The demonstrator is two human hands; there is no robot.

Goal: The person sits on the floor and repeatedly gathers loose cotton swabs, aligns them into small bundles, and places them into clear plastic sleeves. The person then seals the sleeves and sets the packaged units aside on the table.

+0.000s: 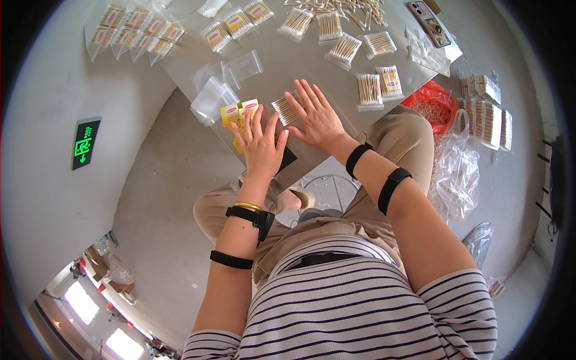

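My right hand [319,122] lies flat with fingers stretched out, partly over a bundle of cotton swabs [284,109] on the table. Whether the bundle is in a bag I cannot tell. My left hand [261,147] is spread, its fingertips over or beside several small yellow cards [230,114] near the table's edge. My fingers hide parts of both the cards and the swabs. Clear plastic bags [214,100] lie just beyond the cards. To the right are bagged cotton swabs [369,90] and another bag with a yellow card inside [390,81].
Loose swabs [354,9] are heaped at the table's far side, near more filled bags [296,23]. A phone [429,24] lies far right. Packed bags [120,27] stand at the far left. Beside my right knee are a red bag of swabs [433,111] and stacked packs [485,123].
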